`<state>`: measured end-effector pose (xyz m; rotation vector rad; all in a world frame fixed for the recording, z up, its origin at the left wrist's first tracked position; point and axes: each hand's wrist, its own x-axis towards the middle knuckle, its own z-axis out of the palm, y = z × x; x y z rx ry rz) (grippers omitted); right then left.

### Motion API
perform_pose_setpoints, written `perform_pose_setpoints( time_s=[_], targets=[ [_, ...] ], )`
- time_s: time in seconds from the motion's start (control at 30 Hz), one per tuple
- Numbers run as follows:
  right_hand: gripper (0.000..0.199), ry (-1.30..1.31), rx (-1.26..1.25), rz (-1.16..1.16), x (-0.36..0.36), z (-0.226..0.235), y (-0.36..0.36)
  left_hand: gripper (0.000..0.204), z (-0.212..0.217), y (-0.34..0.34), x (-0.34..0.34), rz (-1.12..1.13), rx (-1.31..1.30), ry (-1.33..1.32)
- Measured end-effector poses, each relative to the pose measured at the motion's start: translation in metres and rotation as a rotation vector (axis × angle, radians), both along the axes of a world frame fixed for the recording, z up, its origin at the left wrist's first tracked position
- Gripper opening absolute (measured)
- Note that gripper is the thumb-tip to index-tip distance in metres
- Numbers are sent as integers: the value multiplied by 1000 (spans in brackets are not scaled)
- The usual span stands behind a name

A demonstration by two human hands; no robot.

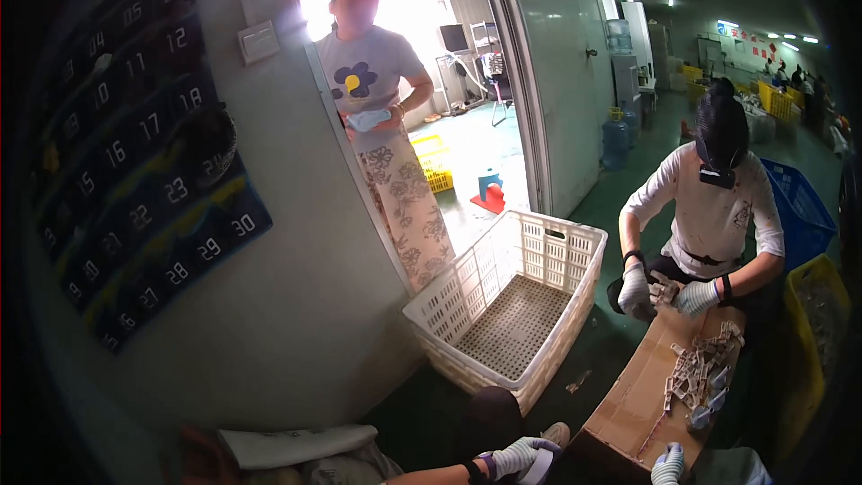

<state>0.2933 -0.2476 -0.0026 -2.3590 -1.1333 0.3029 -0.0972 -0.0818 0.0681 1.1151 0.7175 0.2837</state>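
Observation:
My left hand (pixel 514 458), in a striped knit glove with a dark band at the wrist, is closed on a small whitish flat piece (pixel 538 467) at the lower edge. What kind of piece it is I cannot make out. My right hand (pixel 669 465), gloved too, reaches in at the near end of a brown cardboard box (pixel 633 395); its visible fingers stretch forward and seem to hold nothing. On the box lies a heap of small beige strip-like pieces (pixel 696 373), with several bluish-grey pieces (pixel 707 410) at its near right side.
Across the box sits a co-worker (pixel 709 189), gloved hands holding similar pieces. A white perforated crate (pixel 512 305) stands left of the box. Another person (pixel 368 81) stands in the doorway. Yellow (pixel 813 341) and blue (pixel 795 207) crates are at the right.

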Motion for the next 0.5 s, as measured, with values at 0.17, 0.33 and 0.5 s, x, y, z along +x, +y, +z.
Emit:
perform_pose_setpoints(
  time_s=[0.17, 0.33, 0.5],
  targets=[
    [25, -208, 248, -89, -35, 21, 13, 25, 38, 11, 3, 13, -115, -21],
    [20, -230, 213, -174, -49, 39, 27, 23, 22, 7, 2, 106, -74, 3],
    [21, -223, 128, -236, -49, 24, 0, 16, 0, 3, 12, 64, -73, -112]
  ],
)
